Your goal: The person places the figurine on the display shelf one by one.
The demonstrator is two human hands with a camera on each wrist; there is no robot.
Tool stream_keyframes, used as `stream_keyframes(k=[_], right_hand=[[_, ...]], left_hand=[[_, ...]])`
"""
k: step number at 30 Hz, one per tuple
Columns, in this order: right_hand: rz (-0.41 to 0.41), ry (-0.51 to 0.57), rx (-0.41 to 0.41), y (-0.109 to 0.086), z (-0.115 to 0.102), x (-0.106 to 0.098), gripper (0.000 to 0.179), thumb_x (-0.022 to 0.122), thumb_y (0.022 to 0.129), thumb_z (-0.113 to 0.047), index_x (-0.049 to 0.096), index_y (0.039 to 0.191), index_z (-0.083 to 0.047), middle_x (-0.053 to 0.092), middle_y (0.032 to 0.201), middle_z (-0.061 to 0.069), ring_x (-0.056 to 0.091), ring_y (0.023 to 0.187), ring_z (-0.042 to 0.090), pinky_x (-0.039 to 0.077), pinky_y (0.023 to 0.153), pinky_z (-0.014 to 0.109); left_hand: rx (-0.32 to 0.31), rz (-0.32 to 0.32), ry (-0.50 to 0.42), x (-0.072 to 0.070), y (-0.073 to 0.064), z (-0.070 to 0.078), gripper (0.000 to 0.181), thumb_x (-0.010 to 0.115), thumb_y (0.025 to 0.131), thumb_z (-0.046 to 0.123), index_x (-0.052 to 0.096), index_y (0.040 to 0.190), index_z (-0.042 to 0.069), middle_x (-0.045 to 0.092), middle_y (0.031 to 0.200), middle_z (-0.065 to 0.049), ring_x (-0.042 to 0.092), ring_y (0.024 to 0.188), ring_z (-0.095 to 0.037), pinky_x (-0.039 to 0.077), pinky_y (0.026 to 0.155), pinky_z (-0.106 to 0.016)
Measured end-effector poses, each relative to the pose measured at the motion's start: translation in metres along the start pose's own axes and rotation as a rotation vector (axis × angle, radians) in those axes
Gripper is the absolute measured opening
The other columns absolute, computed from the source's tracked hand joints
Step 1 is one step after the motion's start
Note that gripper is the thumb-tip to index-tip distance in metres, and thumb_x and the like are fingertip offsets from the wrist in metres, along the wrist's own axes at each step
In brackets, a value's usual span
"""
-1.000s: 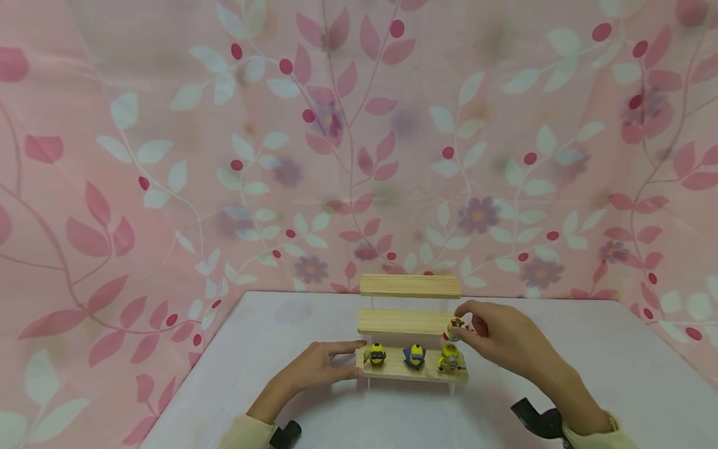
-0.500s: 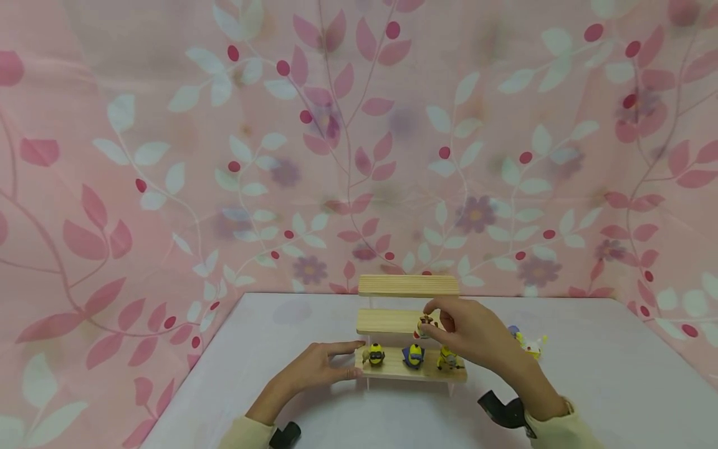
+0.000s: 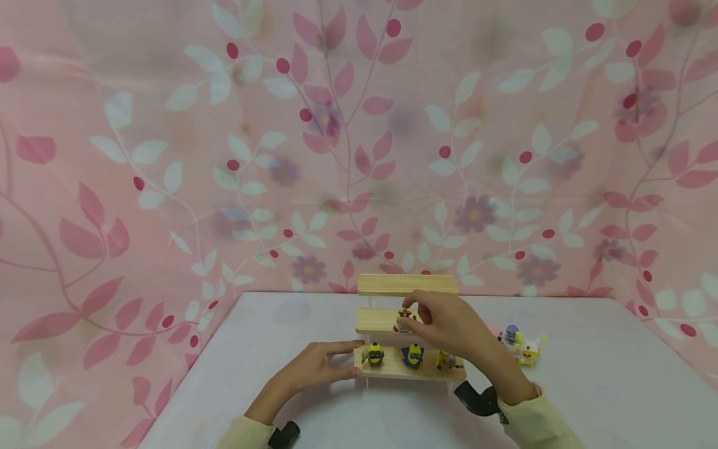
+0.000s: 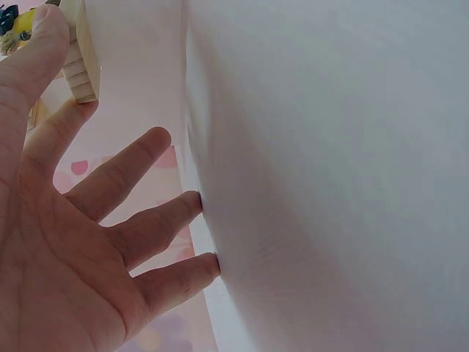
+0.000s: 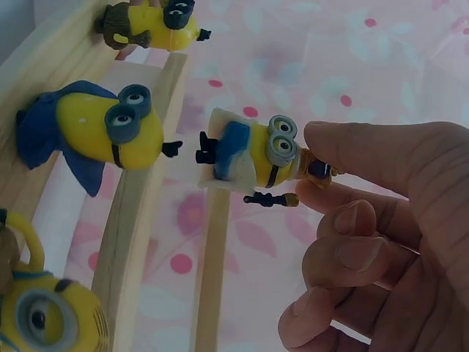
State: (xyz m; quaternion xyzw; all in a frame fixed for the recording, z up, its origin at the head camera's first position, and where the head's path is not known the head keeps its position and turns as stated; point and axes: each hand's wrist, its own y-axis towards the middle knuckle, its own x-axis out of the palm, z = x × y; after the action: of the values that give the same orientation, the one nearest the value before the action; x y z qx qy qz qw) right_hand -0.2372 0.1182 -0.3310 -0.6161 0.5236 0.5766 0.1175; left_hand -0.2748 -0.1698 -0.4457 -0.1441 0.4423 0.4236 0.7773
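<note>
My right hand (image 3: 443, 319) pinches a small Minion figurine (image 5: 271, 150) by its crown, between thumb and index finger. In the right wrist view it has grey goggles, a blue-and-white garment and a tiny dark sceptre. In the head view it is at the front of the middle step of a three-tier wooden display stand (image 3: 364, 319). At the stand's left end, my left hand (image 3: 322, 369) holds the end of the lowest step (image 4: 82, 66) between thumb and index finger, the other fingers spread. A blue-caped Minion (image 5: 95, 132) stands mid-step between two others.
On the lowest step are also a Minion with dark goggles (image 3: 375, 354) at the left and another Minion (image 3: 447, 359) at the right, partly behind my right wrist. Several more toy figures (image 3: 526, 349) stand on the white table (image 3: 583, 386) right of the stand. A floral curtain hangs behind.
My right hand has moved left with the crowned Minion, from the stand's right end to the middle step's centre. Figures on the table came into view behind it. My left hand stays put.
</note>
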Motion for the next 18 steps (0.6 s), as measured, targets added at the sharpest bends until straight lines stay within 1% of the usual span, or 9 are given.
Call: stream_keyframes(k=[7,10,15,18], right_hand=[[-0.013,-0.003,0.003,0.013,-0.003,0.009,0.022,0.071,0.082,-0.039,0.065,0.095,-0.022,0.042,0.059,-0.013,0.037,0.049,0.004,0.030,0.044,0.021],[-0.019,0.013,0.001,0.019,-0.006,0.011,0.022,0.071,0.082,-0.038,0.065,0.095,-0.023,0.043,0.059,-0.013,0.037,0.049,0.005,0.030,0.043,0.021],[-0.045,0.030,-0.006,0.031,-0.012,0.012,0.024,0.071,0.081,-0.038,0.066,0.098,-0.021,0.044,0.059,-0.012,0.038,0.048,0.006,0.030,0.043,0.022],[-0.049,0.013,-0.012,0.039,-0.014,0.014,0.025,0.072,0.081,-0.038,0.066,0.096,-0.021,0.044,0.059,-0.012,0.038,0.048,0.005,0.030,0.043,0.021]], left_hand=[[0.005,-0.011,0.008,0.001,0.000,-0.001,0.065,0.056,0.079,0.065,0.050,0.135,0.033,0.056,0.125,0.009,0.049,0.118,-0.016,0.044,0.091,-0.042],[0.004,-0.013,0.008,0.001,0.000,-0.001,0.065,0.055,0.079,0.065,0.050,0.135,0.032,0.056,0.125,0.009,0.049,0.118,-0.016,0.044,0.091,-0.042],[-0.009,-0.007,0.002,0.000,0.000,0.001,0.064,0.057,0.079,0.065,0.050,0.134,0.034,0.056,0.124,0.009,0.049,0.119,-0.017,0.043,0.092,-0.044],[-0.018,-0.003,0.003,-0.001,0.000,0.002,0.064,0.057,0.078,0.065,0.051,0.133,0.035,0.057,0.124,0.009,0.049,0.119,-0.017,0.043,0.093,-0.044]])
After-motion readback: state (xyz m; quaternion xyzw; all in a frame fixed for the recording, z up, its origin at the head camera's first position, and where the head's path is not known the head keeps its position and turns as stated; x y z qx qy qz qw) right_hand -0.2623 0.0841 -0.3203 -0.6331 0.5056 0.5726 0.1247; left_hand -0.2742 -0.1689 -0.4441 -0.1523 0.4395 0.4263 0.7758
